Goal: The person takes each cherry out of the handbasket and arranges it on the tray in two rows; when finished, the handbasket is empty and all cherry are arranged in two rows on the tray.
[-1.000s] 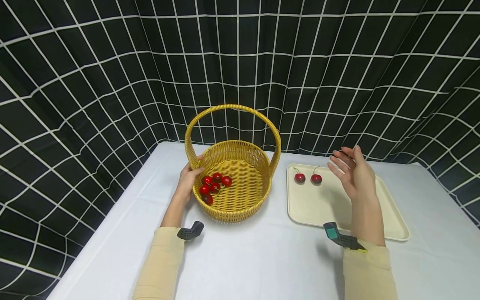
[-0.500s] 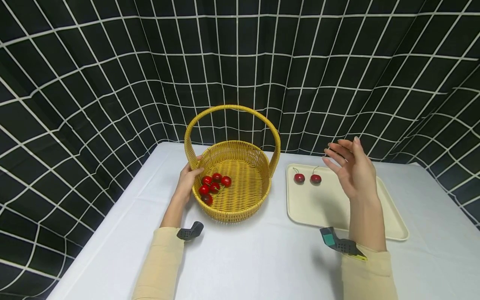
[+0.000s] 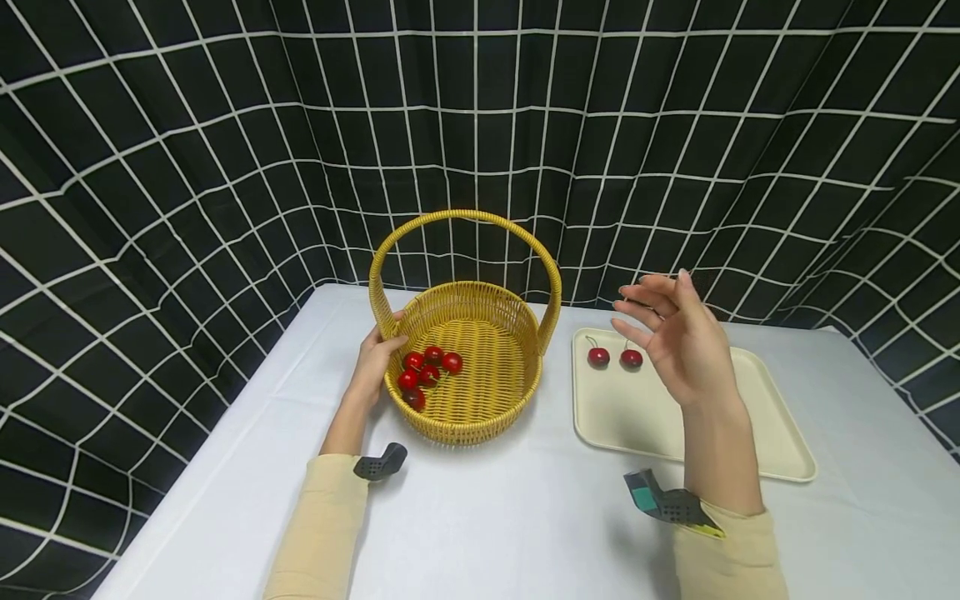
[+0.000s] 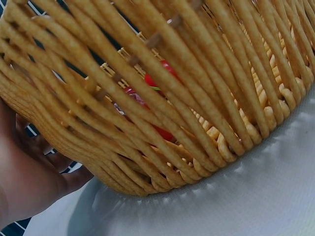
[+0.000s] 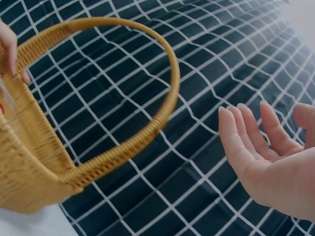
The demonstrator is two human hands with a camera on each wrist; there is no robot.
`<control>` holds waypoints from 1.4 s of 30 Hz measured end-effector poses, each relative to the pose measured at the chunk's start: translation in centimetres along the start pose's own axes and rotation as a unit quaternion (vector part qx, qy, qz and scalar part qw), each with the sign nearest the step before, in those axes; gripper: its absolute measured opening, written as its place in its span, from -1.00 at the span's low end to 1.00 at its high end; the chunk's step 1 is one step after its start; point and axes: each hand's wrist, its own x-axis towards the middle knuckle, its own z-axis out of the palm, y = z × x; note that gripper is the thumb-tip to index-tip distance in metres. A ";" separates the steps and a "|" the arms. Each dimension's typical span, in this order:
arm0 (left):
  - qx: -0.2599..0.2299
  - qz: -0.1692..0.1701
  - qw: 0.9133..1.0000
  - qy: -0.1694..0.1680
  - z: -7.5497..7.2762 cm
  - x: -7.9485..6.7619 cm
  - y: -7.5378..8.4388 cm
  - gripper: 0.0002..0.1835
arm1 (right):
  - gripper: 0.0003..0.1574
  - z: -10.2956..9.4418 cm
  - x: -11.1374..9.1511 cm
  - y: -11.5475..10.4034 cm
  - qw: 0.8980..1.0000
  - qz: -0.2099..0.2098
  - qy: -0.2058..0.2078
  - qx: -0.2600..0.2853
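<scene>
Left hand (image 3: 373,358) grips basket (image 3: 491,367) at 10 o'clock, presumably steadying it; right hand (image 3: 681,340), empty, fingers loosely bent, hangs above tray (image 3: 611,412), cherries (image 3: 598,357) numbering 2 at the tray's 11 o'clock.

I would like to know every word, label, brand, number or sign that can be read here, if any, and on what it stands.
There are none to read in any view.
The yellow basket, the cream tray and the cherries show no lettering.
The teal patch on the right black wrist device is too small to tell.
</scene>
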 end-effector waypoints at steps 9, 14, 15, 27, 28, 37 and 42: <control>0.000 0.008 1.000 0.002 -0.1 0.0 -0.2 -0.46 | -0.57 2.2 0.1 1.7 0.995 0.053 -0.049 -0.063; -0.002 0.008 1.000 0.004 -0.2 0.0 -0.1 -0.45 | -0.58 3.1 0.3 2.9 0.989 0.088 -0.074 -0.091; -0.004 0.008 1.000 0.003 -0.2 0.0 -0.1 -0.45 | -0.58 3.3 0.3 3.2 0.988 0.095 -0.078 -0.098; -0.007 0.003 1.000 0.007 -0.2 0.2 -0.2 -0.46 | -0.32 4.9 0.5 7.4 0.967 0.177 -0.096 -0.156; -0.006 0.003 1.000 0.006 -0.2 0.3 -0.2 -0.46 | -0.30 5.0 0.6 7.8 0.965 0.182 -0.101 -0.160; -0.004 0.006 1.000 -0.002 -0.2 0.1 -0.2 -0.45 | -0.31 6.2 0.6 11.2 0.943 0.253 -0.098 -0.192; -0.001 0.002 1.000 0.001 -0.2 0.1 -0.2 -0.45 | -0.28 7.0 0.8 12.4 0.935 0.281 -0.103 -0.189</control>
